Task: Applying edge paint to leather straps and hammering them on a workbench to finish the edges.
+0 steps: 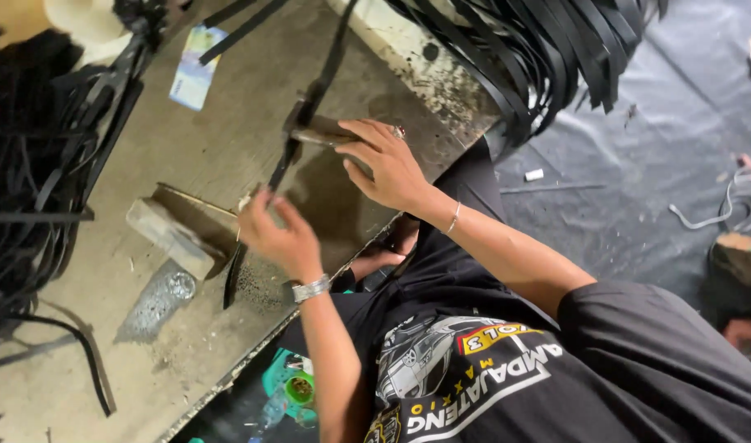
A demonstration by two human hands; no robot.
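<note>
My right hand grips the wooden handle of a small hammer, whose metal head rests on a long black strip lying across the worn grey worktable. My left hand, with a silver watch at the wrist, pinches the same strip lower down, just beside a wooden block. The free end of the strip trails down past my left hand towards the table's front edge.
Tangled piles of black strips lie at the left and hang over the table's far right corner. A banknote and a crumpled clear plastic bag lie on the table. A dark tarp covers the floor.
</note>
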